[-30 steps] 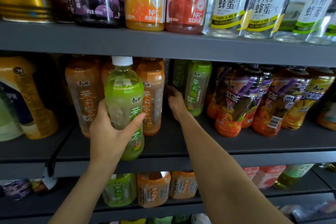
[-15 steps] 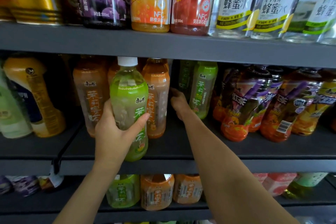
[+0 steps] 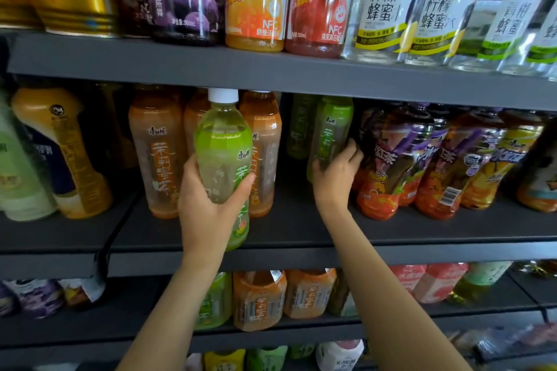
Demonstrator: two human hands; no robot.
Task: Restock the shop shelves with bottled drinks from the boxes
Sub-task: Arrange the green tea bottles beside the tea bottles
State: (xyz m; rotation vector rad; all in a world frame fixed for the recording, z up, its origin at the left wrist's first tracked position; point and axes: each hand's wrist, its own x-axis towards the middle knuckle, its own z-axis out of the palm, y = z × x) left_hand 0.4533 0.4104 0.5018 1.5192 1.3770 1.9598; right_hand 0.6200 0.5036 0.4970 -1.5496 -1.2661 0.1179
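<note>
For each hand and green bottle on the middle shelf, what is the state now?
Left hand: closed around the white-capped green tea bottle, held upright, capped.
Right hand: fingers on the front green-labelled shelf bottle, which stands upright.
Grey metal middle shelf: partly stocked.

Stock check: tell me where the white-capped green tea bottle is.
The white-capped green tea bottle is in the left hand, before the orange-label tea bottles.

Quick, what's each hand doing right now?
Left hand: closed around a green tea bottle.
Right hand: fingers curled on a shelved green bottle; firm grip cannot be told.
</note>
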